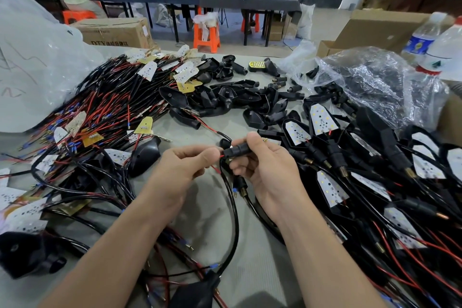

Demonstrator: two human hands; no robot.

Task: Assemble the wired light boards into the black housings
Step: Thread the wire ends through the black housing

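Observation:
My right hand grips a black housing stem at the middle of the table. My left hand pinches the red and black wires right at the stem's left end. A black cable loops down from the stem toward me. Wired light boards with red and black leads lie heaped at the left. Empty black housings are piled at the centre back. Housings with white boards fitted are stacked at the right.
A large clear bag stands at the left and a crinkled plastic bag at the right. Two water bottles stand at the far right. Cardboard boxes, orange stools and seated people at tables fill the background.

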